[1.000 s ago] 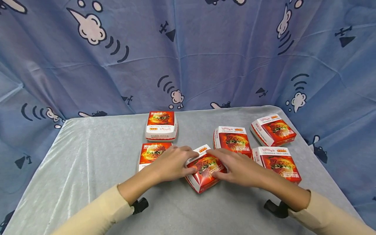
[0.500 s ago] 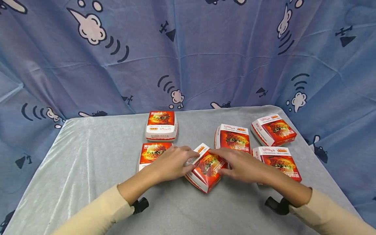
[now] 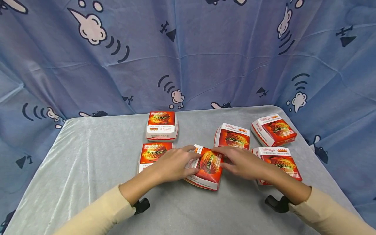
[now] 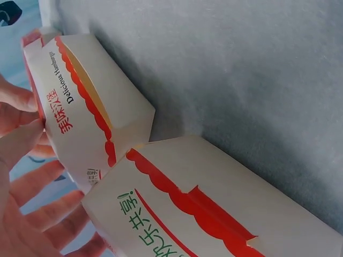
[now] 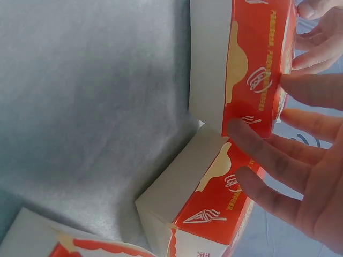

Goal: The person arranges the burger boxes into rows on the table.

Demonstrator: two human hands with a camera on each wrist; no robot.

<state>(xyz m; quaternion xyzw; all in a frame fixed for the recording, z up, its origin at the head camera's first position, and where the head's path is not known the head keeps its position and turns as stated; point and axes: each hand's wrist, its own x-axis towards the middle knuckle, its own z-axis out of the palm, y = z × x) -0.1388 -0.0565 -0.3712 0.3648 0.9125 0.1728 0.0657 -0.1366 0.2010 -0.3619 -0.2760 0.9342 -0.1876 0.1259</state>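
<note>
In the head view a red and white burger box (image 3: 207, 168) sits on the table between the two hands, slightly turned. My left hand (image 3: 176, 163) touches its left part, thumb and forefinger at the top; in the left wrist view this hand's fingers (image 4: 51, 214) are spread and mostly straight. From the other side my right hand (image 3: 239, 163) touches the box's right part. The right wrist view shows straight, spread fingers (image 5: 268, 155) across its red side and the neighbouring box. A second burger box (image 3: 154, 153) lies just left, partly behind the left hand.
Behind the right hand is another burger box (image 3: 233, 138). Two more burger boxes, one farther back (image 3: 274, 129) and one nearer (image 3: 279, 161), lie at the right. At the back left stands a burger box (image 3: 161, 125). A patterned blue curtain (image 3: 188, 55) hangs behind the grey-covered table (image 3: 88, 163).
The box between the hands has turned anticlockwise, its near corner swinging right. The box behind the right hand has shifted slightly away and turned a little. The right hand has moved slightly.
</note>
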